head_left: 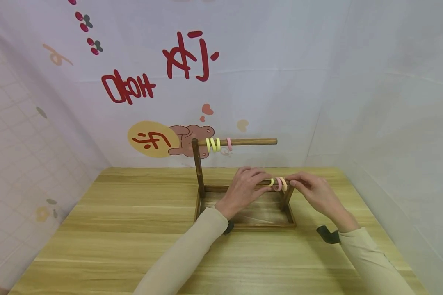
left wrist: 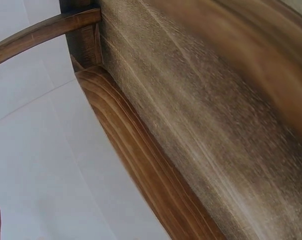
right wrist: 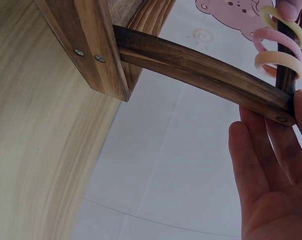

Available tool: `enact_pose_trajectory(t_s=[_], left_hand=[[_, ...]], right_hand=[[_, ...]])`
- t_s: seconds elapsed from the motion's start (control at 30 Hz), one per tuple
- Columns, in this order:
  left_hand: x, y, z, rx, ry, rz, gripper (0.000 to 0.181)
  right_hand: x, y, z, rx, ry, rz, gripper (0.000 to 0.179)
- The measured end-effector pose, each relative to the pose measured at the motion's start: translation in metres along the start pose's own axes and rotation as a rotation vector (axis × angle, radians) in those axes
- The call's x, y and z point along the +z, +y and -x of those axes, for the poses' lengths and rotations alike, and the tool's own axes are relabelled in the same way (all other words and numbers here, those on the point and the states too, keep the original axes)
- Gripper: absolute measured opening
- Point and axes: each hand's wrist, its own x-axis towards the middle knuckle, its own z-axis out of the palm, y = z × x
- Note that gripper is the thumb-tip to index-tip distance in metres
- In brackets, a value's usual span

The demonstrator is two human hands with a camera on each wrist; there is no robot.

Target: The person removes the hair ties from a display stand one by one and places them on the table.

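A dark wooden rack (head_left: 198,166) with two bars stands on the table. My left hand (head_left: 243,186) is at its lower bar, pinching a yellow hair tie (head_left: 272,182) that loops round the bar. Beside it on the same bar hang a pink hair tie (right wrist: 280,37) and a peach hair tie (right wrist: 279,62). With thumb and fingers my right hand (head_left: 315,192) grips the bar's right end, where it meets the short post (right wrist: 200,70). The upper bar (head_left: 254,141) carries several yellow hair ties (head_left: 213,144) and one pink hair tie (head_left: 229,144).
The rack's base is a shallow tray (head_left: 258,227) with raised edges. Under it lies a light wood-grain table (head_left: 133,221). A white printed cloth (head_left: 280,82) hangs behind the table and along its sides.
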Motion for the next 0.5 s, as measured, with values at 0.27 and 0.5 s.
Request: enact_pose_trajectory(t_s=[0.27, 0.5], left_hand=[[-0.0019, -0.0008, 0.004, -0.036, -0.022, 0.069, 0.034], [-0.0032, -0.0019, 0.0058, -0.034, -0.021, 0.086, 0.036]], right_hand=[[-0.0004, -0.0025, 0.0005, 0.012, -0.005, 0.001, 0.016], [-0.0004, -0.0028, 0.0005, 0.008, 0.002, 0.007, 0.016]])
